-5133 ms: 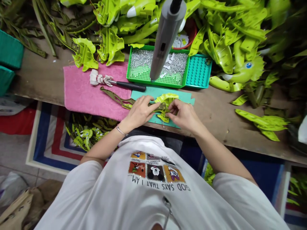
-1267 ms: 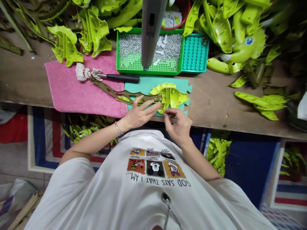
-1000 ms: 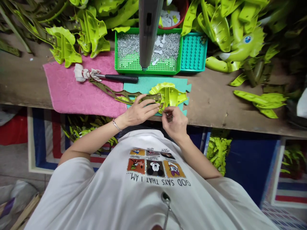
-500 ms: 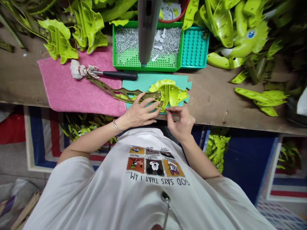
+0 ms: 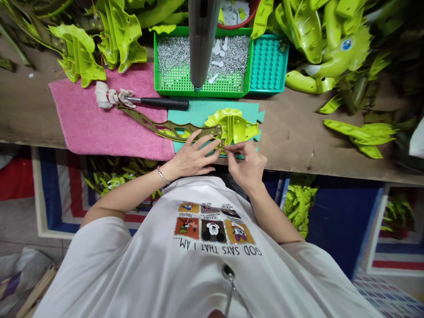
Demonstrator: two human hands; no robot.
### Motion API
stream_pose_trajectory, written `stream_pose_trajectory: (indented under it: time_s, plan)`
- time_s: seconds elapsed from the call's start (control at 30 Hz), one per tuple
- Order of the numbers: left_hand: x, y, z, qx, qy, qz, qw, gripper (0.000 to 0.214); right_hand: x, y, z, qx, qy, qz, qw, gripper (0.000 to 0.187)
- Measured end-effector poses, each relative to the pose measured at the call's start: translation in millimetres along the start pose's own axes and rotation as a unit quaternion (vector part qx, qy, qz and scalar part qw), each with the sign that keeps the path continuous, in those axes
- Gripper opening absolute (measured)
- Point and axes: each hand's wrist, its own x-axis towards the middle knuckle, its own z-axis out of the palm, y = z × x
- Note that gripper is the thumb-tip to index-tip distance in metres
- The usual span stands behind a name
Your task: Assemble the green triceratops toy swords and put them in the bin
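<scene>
A lime green plastic shell [image 5: 233,125] lies hollow side up on a teal mat [image 5: 198,114] at the bench's near edge. A long olive green strip [image 5: 165,128] is joined to its left side and runs out over a pink towel [image 5: 92,123]. My left hand [image 5: 192,154] lies on the strip's right end with fingers spread flat. My right hand [image 5: 245,165] is at the shell's near edge, thumb and fingers pinched on something too small to name.
A grey powered screwdriver [image 5: 200,39] hangs above a green tray of screws [image 5: 202,86], with a teal tray [image 5: 268,66] beside it. A cloth-wrapped black-handled tool [image 5: 145,101] lies on the towel. Green plastic parts [image 5: 318,39] are heaped along the bench's back and in bins below.
My right hand has moved up from the bench edge to the shell's near edge, pinched. My left hand has stayed on the strip. The view has shifted slightly.
</scene>
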Motion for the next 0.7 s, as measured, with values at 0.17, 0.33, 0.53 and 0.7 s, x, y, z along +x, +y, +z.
stream_pose_trajectory:
  time_s: [0.17, 0.33, 0.53, 0.7]
  plan:
    - [1, 0, -1.8, 0.025, 0.012, 0.007, 1.000, 0.039, 0, -4, 1, 0.008, 0.011, 0.048, 0.999, 0.012]
    - [2, 5, -1.3, 0.035, 0.020, -0.003, 0.999, 0.040, 1, -7, 4, 0.031, -0.002, 0.121, 0.992, 0.023]
    - [-1, 12, 4.1, 0.034, -0.002, -0.043, 0.998, 0.042, 7, -8, 1, -0.009, -0.017, 0.167, 0.986, 0.025]
    - [-1, 18, 7.1, 0.022, -0.015, -0.069, 0.997, 0.059, 8, -6, -1, 0.042, -0.010, 0.221, 0.974, 0.031]
